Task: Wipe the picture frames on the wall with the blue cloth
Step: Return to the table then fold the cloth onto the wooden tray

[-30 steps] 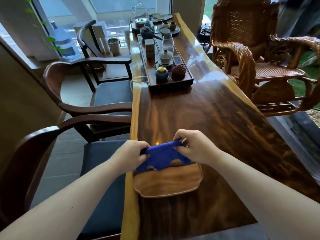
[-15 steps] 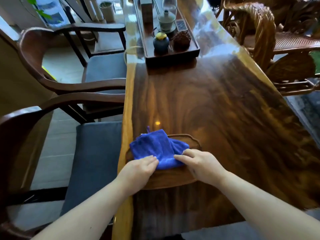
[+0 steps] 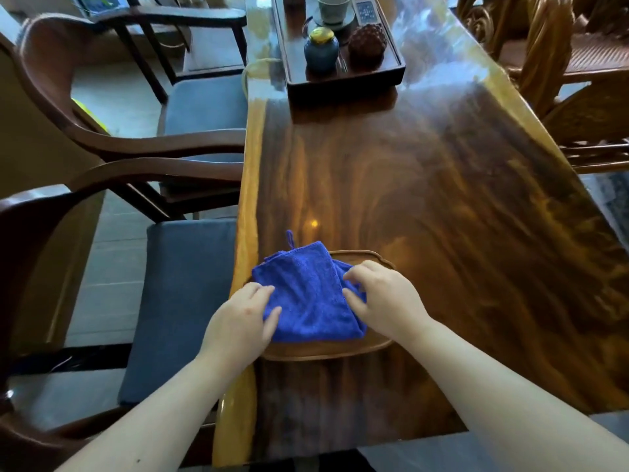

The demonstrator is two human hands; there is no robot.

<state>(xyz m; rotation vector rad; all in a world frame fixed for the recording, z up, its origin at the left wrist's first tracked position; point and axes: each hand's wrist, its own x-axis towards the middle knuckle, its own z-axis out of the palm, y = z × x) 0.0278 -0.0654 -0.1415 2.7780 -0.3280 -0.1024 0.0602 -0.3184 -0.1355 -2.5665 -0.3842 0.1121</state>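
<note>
A folded blue cloth (image 3: 308,294) with a small hanging loop lies on a shallow wooden tray (image 3: 326,350) at the near left of a long dark wooden table (image 3: 442,199). My left hand (image 3: 241,323) rests on the cloth's near left corner, fingers spread flat. Over the cloth's right edge, my right hand (image 3: 383,299) has its fingers curled and touching the fabric. Neither hand has the cloth lifted. No picture frames or wall are in view.
A dark tea tray (image 3: 394,74) with a blue jar (image 3: 321,51), a brown pinecone-like ornament (image 3: 367,44) and a cup stands at the far end. Wooden armchairs with grey cushions (image 3: 180,301) line the left side. A carved rattan chair (image 3: 561,63) stands at the right.
The cloth was held up between both hands, then laid down flat on the wooden tray. The hands now press on it from the sides. The view has tilted down.
</note>
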